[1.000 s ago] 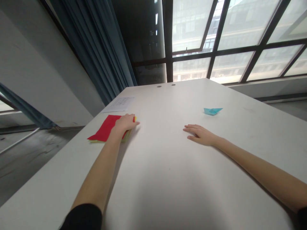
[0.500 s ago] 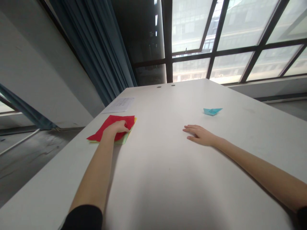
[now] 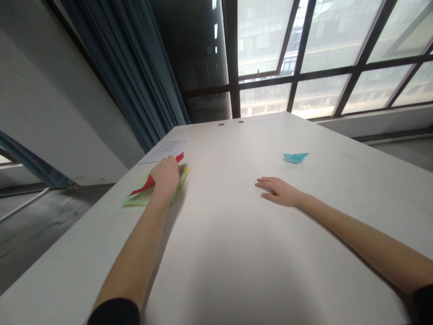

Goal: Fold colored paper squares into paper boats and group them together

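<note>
My left hand (image 3: 166, 175) is closed on a red sheet of paper (image 3: 148, 184) and holds it raised and tilted over a stack of coloured paper (image 3: 137, 198). Light green and yellow edges show in that stack; most of the red sheet is hidden behind my hand. Palm down on the white table, my right hand (image 3: 279, 191) rests with its fingers stretched out and holds nothing. Just beyond it sits a small folded blue paper boat (image 3: 295, 157).
A printed white sheet (image 3: 165, 150) lies behind the coloured stack, near the left edge of the white table (image 3: 230, 216). Two round dark spots are at the table's far edge. Beyond are a blue curtain (image 3: 135, 67) and large windows (image 3: 267, 40).
My left hand has lifted the red sheet off the stack, uncovering the light green paper below. The right hand keeps its place on the table, and the view has shifted slightly.
</note>
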{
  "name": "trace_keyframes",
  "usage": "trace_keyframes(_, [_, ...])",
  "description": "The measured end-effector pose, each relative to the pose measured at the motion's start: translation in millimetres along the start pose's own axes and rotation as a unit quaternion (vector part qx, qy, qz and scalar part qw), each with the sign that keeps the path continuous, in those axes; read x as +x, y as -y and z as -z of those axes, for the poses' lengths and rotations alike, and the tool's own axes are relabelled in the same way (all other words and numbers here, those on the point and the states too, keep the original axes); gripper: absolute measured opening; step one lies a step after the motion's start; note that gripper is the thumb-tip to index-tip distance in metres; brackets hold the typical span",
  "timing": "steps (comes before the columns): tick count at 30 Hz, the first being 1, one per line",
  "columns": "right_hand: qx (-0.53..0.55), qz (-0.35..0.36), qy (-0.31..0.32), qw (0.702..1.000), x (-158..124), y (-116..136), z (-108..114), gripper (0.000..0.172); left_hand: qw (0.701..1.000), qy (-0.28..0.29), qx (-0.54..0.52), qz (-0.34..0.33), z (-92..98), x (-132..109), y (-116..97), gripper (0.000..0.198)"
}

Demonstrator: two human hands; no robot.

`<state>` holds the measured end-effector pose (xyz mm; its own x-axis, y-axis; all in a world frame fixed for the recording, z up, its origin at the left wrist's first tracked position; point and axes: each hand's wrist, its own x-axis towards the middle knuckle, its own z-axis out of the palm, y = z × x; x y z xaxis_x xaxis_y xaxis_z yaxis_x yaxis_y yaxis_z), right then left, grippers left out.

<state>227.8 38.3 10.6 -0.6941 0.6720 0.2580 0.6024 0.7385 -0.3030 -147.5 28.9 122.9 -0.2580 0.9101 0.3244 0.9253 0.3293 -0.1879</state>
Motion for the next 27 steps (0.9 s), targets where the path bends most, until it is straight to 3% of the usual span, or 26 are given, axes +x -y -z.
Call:
trace_keyframes(1, [0.002, 0.001, -0.001, 1.0, 0.1, -0.6, -0.3, 0.048, 1.0, -0.031, -0.002, 0.003, 5.8, -7.2, -12.7, 0.036])
trace_keyframes(4, [0.019, 0.005, -0.011, 1.0, 0.2, -2.1, -2.0, 0.046, 0.994, -0.065, -0.016, -0.088, 14.5, -34.4, -58.8, 0.034])
trace_keyframes(7, [0.064, -0.026, -0.053, 0.996, 0.8, -5.1, -4.6, 0.043, 0.974, -0.018, -0.037, -0.222, 10.1, -65.2, -101.4, 0.025])
trace_keyframes(10, [0.141, -0.109, -0.149, 0.973, 1.9, -13.3, -7.1, 0.04, 0.934, 0.03, -0.064, -0.351, 1.8, -90.5, -126.7, 0.018])
trace_keyframes(13, [0.226, -0.172, -0.255, 0.924, 3.1, -24.4, -7.9, 0.039, 0.885, 0.044, -0.086, -0.456, -1.8, -104.6, -134.6, 0.016])
trace_keyframes(16, [0.257, -0.187, -0.286, 0.904, 4.0, -29.6, -5.5, 0.037, 0.833, 0.074, -0.11, -0.537, 0.6, -108.2, -132.3, 0.017])
trace_keyframes(22, [0.17, -0.139, -0.197, 0.955, 4.4, -20.6, -0.2, 0.027, 0.769, 0.133, -0.223, -0.584, 5.0, -98.7, -121.4, 0.013])
trace_keyframes(24, [0.103, -0.117, -0.18, 0.971, 4.0, -18.2, -2.0, 0.026, 0.765, 0.157, -0.278, -0.559, -0.6, -92.3, -119.2, 0.018])
trace_keyframes(27, [0.005, -0.076, -0.136, 0.988, 3.3, -15.8, -6.5, 0.029, 0.791, 0.142, -0.336, -0.491, -18.2, -80.7, -116.5, 0.027])
